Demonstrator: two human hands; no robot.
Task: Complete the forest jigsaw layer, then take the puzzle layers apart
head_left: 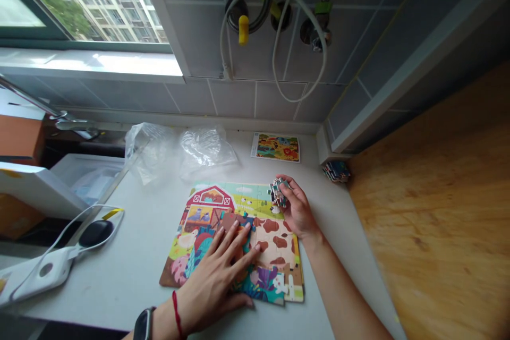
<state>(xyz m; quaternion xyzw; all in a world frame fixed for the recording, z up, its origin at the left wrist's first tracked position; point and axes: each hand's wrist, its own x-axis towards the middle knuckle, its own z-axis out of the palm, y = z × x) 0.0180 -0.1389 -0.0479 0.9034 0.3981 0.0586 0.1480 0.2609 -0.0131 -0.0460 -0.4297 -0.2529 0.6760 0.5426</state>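
A farm-scene jigsaw puzzle [213, 196] with a red barn and a brown-spotted animal lies on the white counter. Joined jigsaw pieces [265, 281] of another picture, with a white rabbit on purple and teal, rest on its lower middle. My left hand [219, 271] lies flat over these pieces, fingers spread, hiding part of them. At the puzzle's upper right edge, my right hand [298, 207] grips a small stack of jigsaw pieces [278, 192] between thumb and fingers.
Behind the puzzle lie a picture card [278, 147] and crumpled clear plastic bags [207, 149]. Another pile of puzzle pieces [337, 171] sits by the wall corner. A white power strip [43, 273] with a cable and a black round object [96, 233] is at left.
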